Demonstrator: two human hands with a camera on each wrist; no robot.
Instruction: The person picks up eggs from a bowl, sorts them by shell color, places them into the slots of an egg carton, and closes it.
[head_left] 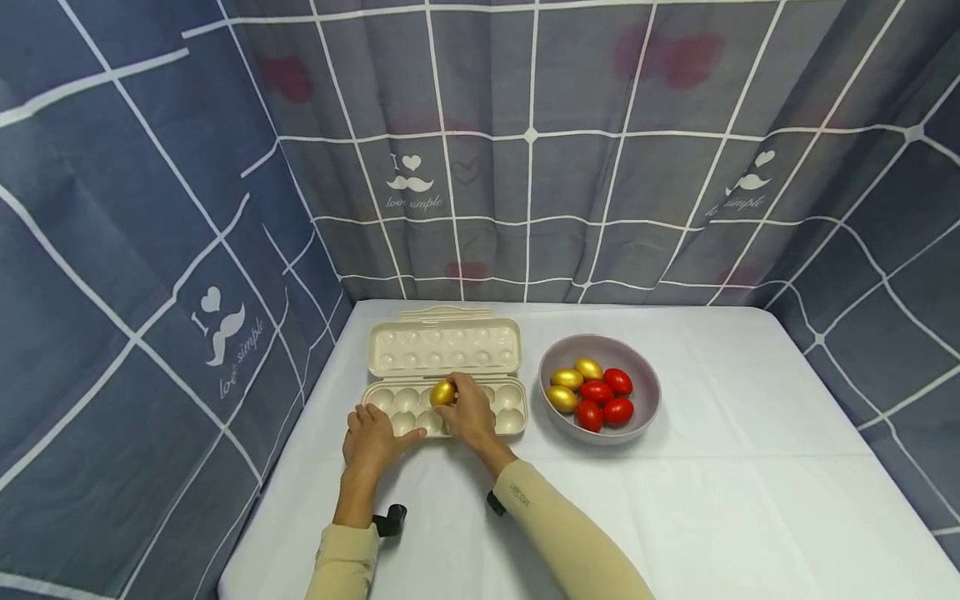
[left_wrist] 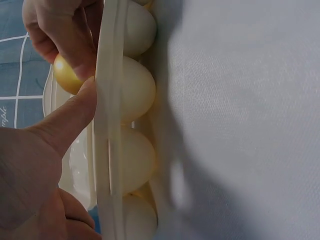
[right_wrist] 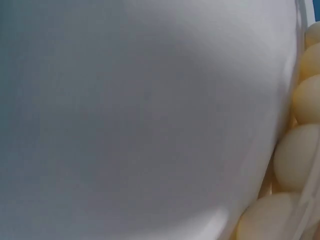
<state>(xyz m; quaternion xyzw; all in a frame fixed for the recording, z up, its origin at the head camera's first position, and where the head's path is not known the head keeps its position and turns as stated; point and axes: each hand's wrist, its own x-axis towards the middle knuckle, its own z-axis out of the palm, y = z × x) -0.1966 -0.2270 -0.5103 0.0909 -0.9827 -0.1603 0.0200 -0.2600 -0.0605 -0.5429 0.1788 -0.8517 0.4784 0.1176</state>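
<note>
A cream plastic egg carton [head_left: 510, 423] lies on the table with its lid [head_left: 445, 347] folded back and several bare cups showing. My left hand [head_left: 372, 440] rests at its front left corner, the thumb stretched along the front rim. My right hand [head_left: 469, 410] pinches a shiny gold egg [head_left: 442, 393] over the middle cups. From the left wrist, the gold egg [left_wrist: 68, 75] shows between the right hand's fingertips, close to the left thumb [left_wrist: 67, 117]. Only the carton's rounded cups [right_wrist: 297, 157] and the tabletop appear in the right wrist view; my right hand is out of it.
Right of the carton stands a mauve-grey bowl [head_left: 647, 406] holding several red eggs [head_left: 596, 392] and three gold eggs [head_left: 566, 379]. A white cloth [head_left: 735, 500] covers the table. Grey-blue checked curtains [head_left: 491, 183] hang behind it and along both sides.
</note>
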